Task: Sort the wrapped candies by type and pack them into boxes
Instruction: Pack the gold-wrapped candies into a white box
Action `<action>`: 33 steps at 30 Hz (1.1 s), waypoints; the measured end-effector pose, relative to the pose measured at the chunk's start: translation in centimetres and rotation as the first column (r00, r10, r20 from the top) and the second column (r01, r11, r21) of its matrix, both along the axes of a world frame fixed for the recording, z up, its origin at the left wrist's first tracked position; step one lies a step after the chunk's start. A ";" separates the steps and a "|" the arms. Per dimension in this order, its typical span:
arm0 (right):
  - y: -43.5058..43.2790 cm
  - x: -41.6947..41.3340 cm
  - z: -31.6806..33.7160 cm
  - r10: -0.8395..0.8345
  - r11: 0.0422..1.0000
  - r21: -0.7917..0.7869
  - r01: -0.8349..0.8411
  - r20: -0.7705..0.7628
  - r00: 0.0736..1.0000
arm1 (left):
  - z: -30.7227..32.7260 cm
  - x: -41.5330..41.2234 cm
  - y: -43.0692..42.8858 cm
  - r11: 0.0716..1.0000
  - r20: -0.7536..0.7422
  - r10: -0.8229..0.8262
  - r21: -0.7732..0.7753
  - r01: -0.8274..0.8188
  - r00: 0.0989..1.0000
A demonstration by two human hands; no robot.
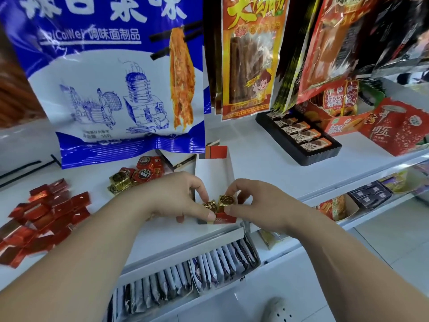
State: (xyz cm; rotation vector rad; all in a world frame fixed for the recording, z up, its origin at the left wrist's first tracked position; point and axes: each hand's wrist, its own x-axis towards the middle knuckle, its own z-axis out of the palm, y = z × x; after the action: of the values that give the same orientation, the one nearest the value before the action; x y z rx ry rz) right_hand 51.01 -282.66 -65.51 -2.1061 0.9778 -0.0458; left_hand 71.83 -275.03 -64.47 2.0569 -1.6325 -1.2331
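Both hands meet at the lower centre of the frame over a small open box (214, 175) with a white inside and a red front. Left hand (181, 194) pinches a round gold-wrapped candy (210, 206) between thumb and fingertips at the box's mouth. Right hand (253, 203) pinches a second gold candy (225, 200) just beside the first, the two touching or nearly so. To the left of the box, behind the left hand, a small cluster of red and gold candies (137, 175) lies on the white shelf (267, 163). At the far left, flat red-wrapped candies (46, 214) spread in a loose heap. A large blue and white snack bag (111, 77) hangs at the upper left, and a black tray of bars (299, 135) sits at the right.
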 end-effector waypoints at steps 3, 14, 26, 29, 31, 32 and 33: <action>-0.1 -0.4 -0.2 0.089 0.996 -0.027 -0.089 -0.014 0.996 | -0.4 -0.1 0.6 0.992 0.205 -0.093 -0.070 0.109 0.974; 0.2 -0.5 -1.5 0.146 0.947 -0.277 -0.162 -0.079 0.986 | -1.0 -1.0 0.6 0.976 0.204 -0.124 -0.151 0.156 0.971; 1.1 -0.5 -1.8 0.159 0.884 -0.414 -0.216 -0.168 0.973 | -1.3 -0.6 1.2 0.971 0.260 -0.071 -0.203 0.127 0.963; 0.9 -0.6 -2.1 0.161 0.883 -0.408 -0.234 -0.206 0.965 | -1.6 -0.4 1.6 0.969 0.223 -0.053 -0.226 0.105 0.973; 1.1 -0.5 -2.1 0.165 0.881 -0.403 -0.247 -0.229 0.959 | -1.8 -0.4 1.7 0.966 0.215 -0.050 -0.236 0.102 0.975; 1.3 -0.4 -2.1 0.164 0.878 -0.408 -0.250 -0.234 0.958 | -1.9 -0.4 1.6 0.965 0.217 -0.046 -0.241 0.099 0.975; 1.4 -0.2 -2.1 0.159 0.873 -0.420 -0.248 -0.236 0.959 | -2.1 -0.5 1.6 0.964 0.215 -0.039 -0.248 0.093 0.976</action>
State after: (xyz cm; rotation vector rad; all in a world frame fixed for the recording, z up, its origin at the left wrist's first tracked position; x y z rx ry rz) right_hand 50.77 -281.22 -67.56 -2.6742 0.9122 0.0501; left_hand 71.36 -273.42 -66.57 2.0371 -1.8566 -0.7930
